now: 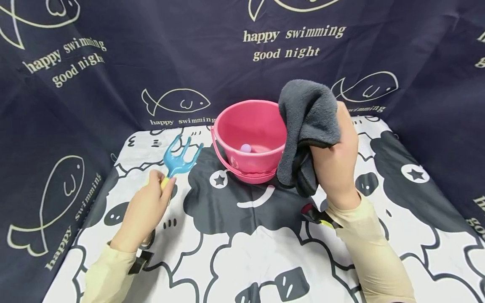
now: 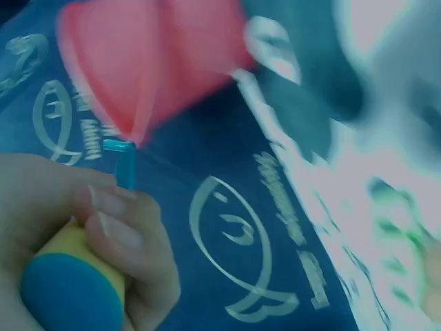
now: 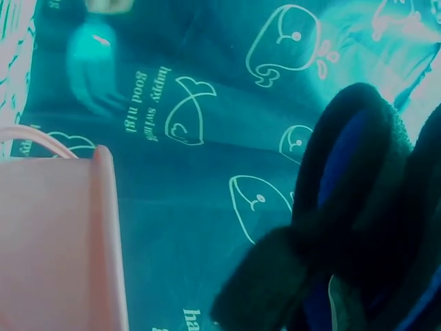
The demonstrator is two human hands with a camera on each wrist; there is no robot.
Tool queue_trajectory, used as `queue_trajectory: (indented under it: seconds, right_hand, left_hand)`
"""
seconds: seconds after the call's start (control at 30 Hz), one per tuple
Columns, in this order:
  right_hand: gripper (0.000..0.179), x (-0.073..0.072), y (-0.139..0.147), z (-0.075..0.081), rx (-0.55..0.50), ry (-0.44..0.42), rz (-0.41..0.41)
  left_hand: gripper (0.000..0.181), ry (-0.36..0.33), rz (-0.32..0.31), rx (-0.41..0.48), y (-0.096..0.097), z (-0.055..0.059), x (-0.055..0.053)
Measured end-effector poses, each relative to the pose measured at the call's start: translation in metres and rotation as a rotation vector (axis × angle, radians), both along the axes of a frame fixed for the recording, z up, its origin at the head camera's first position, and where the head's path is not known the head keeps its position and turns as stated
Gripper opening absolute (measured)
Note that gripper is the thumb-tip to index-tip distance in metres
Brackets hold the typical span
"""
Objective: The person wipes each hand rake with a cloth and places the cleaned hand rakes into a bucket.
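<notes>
My left hand (image 1: pixel 147 208) grips the yellow handle of a toy sand rake (image 1: pixel 179 164), its blue tines pointing up and away, left of the pink bucket. In the left wrist view, fingers curl round the handle, whose blue end (image 2: pixel 72 293) faces the camera. My right hand (image 1: pixel 336 162) holds a bunched dark grey plush cloth (image 1: pixel 308 111) up at the bucket's right side, where it overlaps the rim in the head view. The pink bucket (image 1: pixel 246 166) stands upright with its handle hanging down in front. A small pale purple ball (image 1: pixel 246 148) lies inside.
A white sheet (image 1: pixel 182 269) with black and grey sheep cartoons covers the surface. Dark navy fabric (image 1: pixel 212 50) printed with fish and lettering rises behind and at both sides. Small devices are strapped at both wrists.
</notes>
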State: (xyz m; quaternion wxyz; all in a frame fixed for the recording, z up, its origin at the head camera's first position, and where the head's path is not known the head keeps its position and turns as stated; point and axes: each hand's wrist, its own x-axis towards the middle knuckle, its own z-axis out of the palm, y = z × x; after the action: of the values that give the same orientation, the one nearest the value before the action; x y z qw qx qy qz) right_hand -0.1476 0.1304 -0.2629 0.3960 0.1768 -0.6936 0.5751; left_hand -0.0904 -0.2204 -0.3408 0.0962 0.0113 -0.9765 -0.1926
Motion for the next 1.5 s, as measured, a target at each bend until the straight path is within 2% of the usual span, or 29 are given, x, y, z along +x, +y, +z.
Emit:
queue_trajectory:
  seconds: [0.13, 0.33, 0.43, 0.53, 0.67, 0.8, 0.87, 0.93, 1.07, 1.2, 1.4, 1.5]
  right_hand:
    - [0.030, -0.003, -0.004, -0.006, 0.044, 0.069, -0.019]
    - [0.028, -0.001, -0.016, -0.012, 0.076, 0.208, -0.090]
    - [0.028, 0.000, -0.019, -0.012, 0.087, 0.265, -0.114]
    - [0.033, 0.000, -0.023, -0.013, 0.103, 0.318, -0.118]
    - [0.027, -0.002, -0.032, -0.019, 0.197, 0.399, -0.120]
    - [0.023, -0.006, -0.038, -0.028, 0.367, 0.448, -0.143]
    - [0.025, -0.007, -0.038, -0.031, 0.441, 0.450, -0.145]
    - [0.027, -0.007, -0.036, -0.034, 0.502, 0.434, -0.147]
    - [0.033, -0.008, -0.035, -0.036, 0.591, 0.382, -0.170]
    - [0.032, -0.011, -0.032, -0.036, 0.570, 0.338, -0.185]
    - [0.022, -0.018, -0.030, -0.036, 0.433, 0.295, -0.133]
    - [0.020, -0.021, -0.029, -0.037, 0.414, 0.282, -0.123]
  left_hand:
    - [0.038, 0.039, -0.061, 0.064, 0.022, 0.025, -0.012]
    - [0.032, 0.134, -0.161, 0.044, 0.062, 0.062, -0.024]
    - [0.029, 0.186, -0.223, 0.043, 0.087, 0.076, -0.031]
    - [0.028, 0.217, -0.270, 0.049, 0.110, 0.085, -0.034]
    - [0.020, 0.265, -0.314, 0.018, 0.133, 0.086, -0.037]
    - [0.013, 0.381, -0.324, -0.050, 0.145, 0.079, -0.039]
    - [0.013, 0.422, -0.315, -0.055, 0.145, 0.075, -0.039]
    - [0.014, 0.436, -0.299, -0.060, 0.144, 0.072, -0.038]
    - [0.012, 0.449, -0.304, -0.078, 0.143, 0.069, -0.040]
    - [0.009, 0.482, -0.326, -0.100, 0.146, 0.066, -0.045]
    - [0.009, 0.535, -0.348, -0.111, 0.153, 0.062, -0.047]
    - [0.012, 0.549, -0.346, -0.111, 0.155, 0.061, -0.047]
